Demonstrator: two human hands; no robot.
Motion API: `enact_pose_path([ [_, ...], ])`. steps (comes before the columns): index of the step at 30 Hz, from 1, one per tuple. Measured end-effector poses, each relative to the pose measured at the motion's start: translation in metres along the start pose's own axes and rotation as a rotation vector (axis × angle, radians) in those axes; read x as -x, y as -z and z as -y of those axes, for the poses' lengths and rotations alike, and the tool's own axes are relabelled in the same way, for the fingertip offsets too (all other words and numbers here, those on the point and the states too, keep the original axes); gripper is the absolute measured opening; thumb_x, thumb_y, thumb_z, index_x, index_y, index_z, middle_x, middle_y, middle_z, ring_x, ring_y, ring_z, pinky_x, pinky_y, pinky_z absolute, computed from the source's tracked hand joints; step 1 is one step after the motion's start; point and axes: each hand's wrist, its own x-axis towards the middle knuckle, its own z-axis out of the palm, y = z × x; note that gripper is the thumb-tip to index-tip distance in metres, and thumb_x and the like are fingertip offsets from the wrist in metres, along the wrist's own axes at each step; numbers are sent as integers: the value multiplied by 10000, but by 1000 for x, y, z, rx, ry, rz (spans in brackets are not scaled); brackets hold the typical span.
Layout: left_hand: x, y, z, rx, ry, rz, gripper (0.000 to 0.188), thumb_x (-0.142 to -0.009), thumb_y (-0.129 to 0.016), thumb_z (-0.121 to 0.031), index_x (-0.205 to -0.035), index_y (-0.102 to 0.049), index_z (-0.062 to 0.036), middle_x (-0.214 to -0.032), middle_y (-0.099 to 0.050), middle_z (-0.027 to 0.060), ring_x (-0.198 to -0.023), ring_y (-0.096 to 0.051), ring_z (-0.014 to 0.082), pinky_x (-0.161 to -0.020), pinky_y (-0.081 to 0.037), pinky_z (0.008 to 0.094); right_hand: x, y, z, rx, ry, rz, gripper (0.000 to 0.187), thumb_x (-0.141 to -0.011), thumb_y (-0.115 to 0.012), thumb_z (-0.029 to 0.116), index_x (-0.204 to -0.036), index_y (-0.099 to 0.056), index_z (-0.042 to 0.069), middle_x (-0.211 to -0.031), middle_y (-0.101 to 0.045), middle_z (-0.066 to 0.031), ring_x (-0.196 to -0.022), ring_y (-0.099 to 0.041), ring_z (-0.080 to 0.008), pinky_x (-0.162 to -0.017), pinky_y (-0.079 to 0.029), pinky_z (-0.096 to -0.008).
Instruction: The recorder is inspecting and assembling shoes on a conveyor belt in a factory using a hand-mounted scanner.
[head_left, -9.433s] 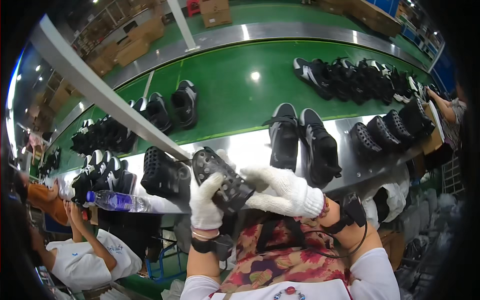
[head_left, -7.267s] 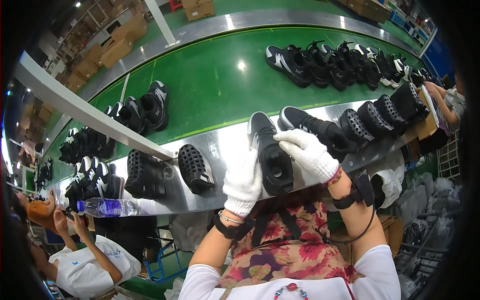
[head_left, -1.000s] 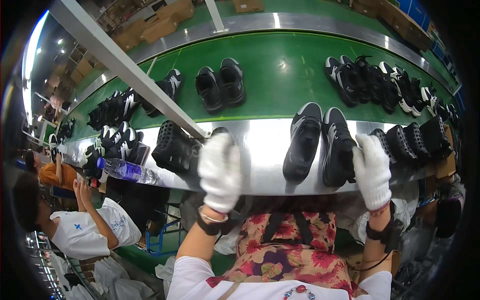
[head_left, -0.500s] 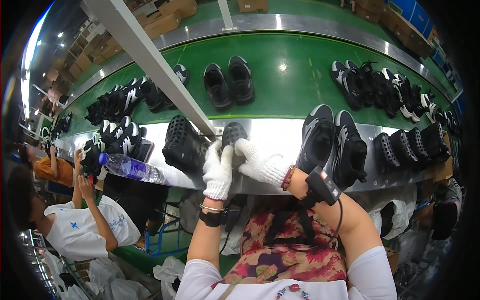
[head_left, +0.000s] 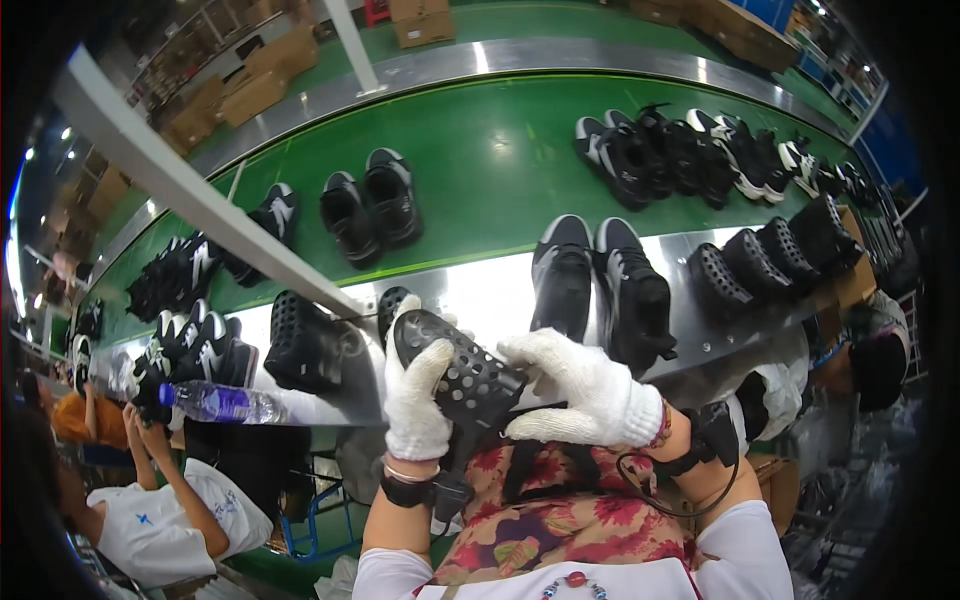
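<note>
I hold a black perforated shoe insert over the near edge of the steel shelf, close to my body. My left hand, in a white knit glove, grips its left side. My gloved right hand clasps its right end. One more black perforated insert stands on the shelf just behind my left hand. A pair of black sneakers with grey trim rests on the shelf to the right of my hands.
A stack of perforated inserts stands left on the shelf, more inserts far right. A plastic water bottle lies at left. Sneaker pairs ride the green conveyor. A grey beam crosses diagonally. Another person stands lower left.
Both hands have lifted one insert off the shelf and drawn it toward my body. A second earlier my right hand was at the sneakers on the right.
</note>
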Motion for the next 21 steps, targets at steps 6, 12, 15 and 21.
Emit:
enact_pose_path([
  [6, 6, -66, 40, -423, -51, 119, 554, -960, -636, -219, -1436, -431, -24, -1111, -622, 108, -987, -613, 167, -875, -514, 322, 50, 8, -23, 102, -69, -376, 649, -782, -859, 170, -1320, -540, -1, -1139, -679, -151, -1007, -690, -216, -895, -544, -340],
  [12, -42, -76, 36, -948, -149, 284, 400, -988, -570, -167, -1323, -564, 50, -1285, -631, 164, -1196, -591, 233, -1041, -455, 349, 121, 67, -22, -74, -413, -382, 586, -773, -827, 178, -1271, -597, -28, -1119, -689, -165, -1030, -675, -208, -918, -527, -327],
  [15, -93, -71, 62, -850, -130, 387, 384, -950, -624, -159, -1280, -601, 35, -1268, -641, 153, -1161, -610, 225, -1017, -468, 339, 139, 84, -31, 61, -448, -441, 527, -759, -807, 190, -1207, -638, -32, -1111, -697, -141, -1025, -671, -209, -927, -520, -332],
  [21, -108, -70, 104, -1144, -85, 475, 288, -954, -626, -160, -1189, -642, 6, -1069, -697, 104, -1000, -645, 177, -900, -509, 320, 130, 90, -13, -294, -288, -517, 621, -759, -817, 109, -1319, -570, -1, -1149, -664, -98, -1026, -632, -163, -935, -508, -327],
])
